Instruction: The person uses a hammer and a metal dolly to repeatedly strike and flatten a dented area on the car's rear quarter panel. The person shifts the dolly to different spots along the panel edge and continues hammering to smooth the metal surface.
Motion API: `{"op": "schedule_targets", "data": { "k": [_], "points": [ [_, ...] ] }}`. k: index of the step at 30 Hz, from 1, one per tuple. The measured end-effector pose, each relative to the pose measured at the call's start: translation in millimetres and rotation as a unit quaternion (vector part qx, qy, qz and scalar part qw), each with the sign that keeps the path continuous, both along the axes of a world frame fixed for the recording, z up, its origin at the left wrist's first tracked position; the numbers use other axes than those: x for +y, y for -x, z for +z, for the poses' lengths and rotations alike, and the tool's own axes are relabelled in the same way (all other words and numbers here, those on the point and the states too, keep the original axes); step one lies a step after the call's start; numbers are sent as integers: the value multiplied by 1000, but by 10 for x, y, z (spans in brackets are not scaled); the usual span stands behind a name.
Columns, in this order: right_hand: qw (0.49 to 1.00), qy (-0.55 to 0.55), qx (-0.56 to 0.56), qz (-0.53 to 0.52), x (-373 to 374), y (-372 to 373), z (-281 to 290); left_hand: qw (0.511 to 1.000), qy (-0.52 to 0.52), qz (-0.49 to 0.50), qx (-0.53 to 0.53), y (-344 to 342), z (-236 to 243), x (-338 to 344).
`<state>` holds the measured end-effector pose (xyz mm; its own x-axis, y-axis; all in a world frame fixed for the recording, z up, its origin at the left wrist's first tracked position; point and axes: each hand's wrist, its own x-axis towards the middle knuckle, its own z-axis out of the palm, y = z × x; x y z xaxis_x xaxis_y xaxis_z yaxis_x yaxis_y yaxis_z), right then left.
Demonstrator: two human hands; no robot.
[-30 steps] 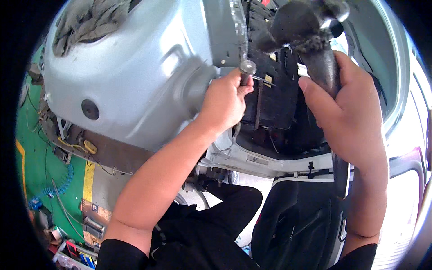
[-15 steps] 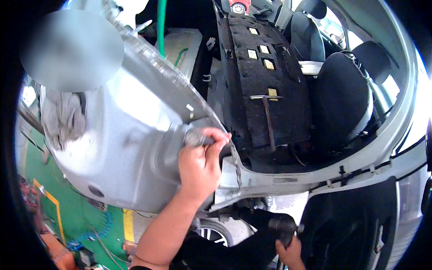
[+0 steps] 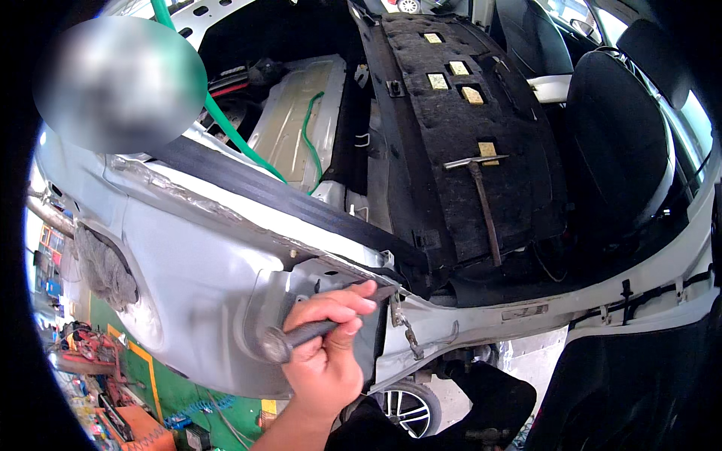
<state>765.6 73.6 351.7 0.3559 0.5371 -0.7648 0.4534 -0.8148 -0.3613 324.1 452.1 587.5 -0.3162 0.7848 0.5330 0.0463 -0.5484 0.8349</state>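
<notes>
My left hand (image 3: pixel 327 353) is closed around a dark steel cold chisel (image 3: pixel 310 331). The chisel's flattened striking end points left, and its other end lies at the cut edge of a silver car body panel (image 3: pixel 203 248). Just right of that tip, a torn, twisted metal strip (image 3: pixel 406 325) hangs from the seam. My right hand is out of view. At the lower edge, a dark hammer head (image 3: pixel 489 434) shows faintly against my dark clothing.
A thin-headed hammer (image 3: pixel 485 214) lies on the black folded seat back (image 3: pixel 421 113). A green hose (image 3: pixel 233 135) runs into the open boot. Grey cloth (image 3: pixel 105 263) fills an opening in the panel. A wheel (image 3: pixel 406 410) stands below, and an orange box (image 3: pixel 139 428) is lower left.
The view has shifted, and my left hand with the chisel now sits lower in it. My right hand, which held a hammer at lower right, has dropped out of view.
</notes>
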Motion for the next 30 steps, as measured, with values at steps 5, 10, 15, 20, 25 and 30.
{"op": "schedule_targets", "data": {
  "k": [5,10,15,20,25,30],
  "points": [
    [995,0,82,-62,495,178,378,992,89,-47,81,40,167,70],
    [967,-153,-21,202,851,400,675,966,147,-102,189,305,492,194],
    [982,-160,-16,103,1779,912,1796,912,179,-167,328,446,731,460],
    [869,-399,-17,294,2728,1570,3237,914,154,-237,291,511,742,586],
    [775,-478,-100,401,3305,2306,4404,911,149,-256,286,508,673,585],
    [692,-625,-110,344,3565,2881,4872,920,118,-248,278,520,590,590]
  ]
}}
